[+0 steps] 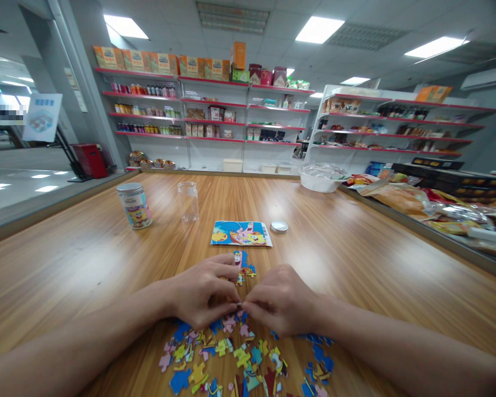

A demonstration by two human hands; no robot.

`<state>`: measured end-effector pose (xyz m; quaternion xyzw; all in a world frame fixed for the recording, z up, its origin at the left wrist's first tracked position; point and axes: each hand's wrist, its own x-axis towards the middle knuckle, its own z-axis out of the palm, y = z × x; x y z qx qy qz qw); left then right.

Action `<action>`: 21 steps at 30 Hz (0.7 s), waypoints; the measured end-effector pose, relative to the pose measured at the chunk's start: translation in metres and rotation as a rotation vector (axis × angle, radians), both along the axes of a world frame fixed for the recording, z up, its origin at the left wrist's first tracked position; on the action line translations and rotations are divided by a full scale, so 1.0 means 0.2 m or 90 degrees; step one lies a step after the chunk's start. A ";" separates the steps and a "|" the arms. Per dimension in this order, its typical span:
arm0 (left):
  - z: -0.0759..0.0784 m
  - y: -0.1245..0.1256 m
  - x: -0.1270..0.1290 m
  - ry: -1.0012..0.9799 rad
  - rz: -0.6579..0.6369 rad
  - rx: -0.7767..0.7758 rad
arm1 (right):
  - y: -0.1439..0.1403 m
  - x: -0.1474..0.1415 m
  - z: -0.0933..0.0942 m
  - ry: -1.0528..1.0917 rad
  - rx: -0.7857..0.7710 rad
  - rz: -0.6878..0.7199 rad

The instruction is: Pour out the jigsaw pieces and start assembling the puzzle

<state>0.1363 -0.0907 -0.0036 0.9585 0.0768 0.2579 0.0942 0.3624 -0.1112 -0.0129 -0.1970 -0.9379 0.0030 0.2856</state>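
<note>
Both hands meet over a spread of loose jigsaw puzzle pieces (243, 357) on the wooden table. My left hand (209, 289) pinches one side of a small puzzle piece (238, 306), and my right hand (279, 298) pinches its other side. Fingertips cover most of that piece. Just beyond the hands lies a small joined section of puzzle (244, 266), partly hidden behind the left fingers. Farther back, a blue picture card (240, 234) with cartoon figures lies flat. A round silver lid (279, 226) rests to the right of the card.
A printed can (134, 207) with a grey lid and a clear empty jar (188, 202) stand at the back left. At the far right are a white basket (322, 179) and packaged snacks (400, 198). Stocked shelves (215, 102) line the wall behind the table.
</note>
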 end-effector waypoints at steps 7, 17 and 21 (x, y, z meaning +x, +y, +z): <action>0.00 0.01 0.00 -0.096 0.045 0.048 | 0.01 0.00 0.00 0.024 0.029 -0.085; 0.00 0.02 0.00 -0.126 0.047 0.055 | 0.02 0.00 -0.01 0.063 0.019 -0.080; 0.00 0.02 0.01 -0.127 0.045 0.066 | 0.02 0.00 -0.02 0.075 0.030 -0.083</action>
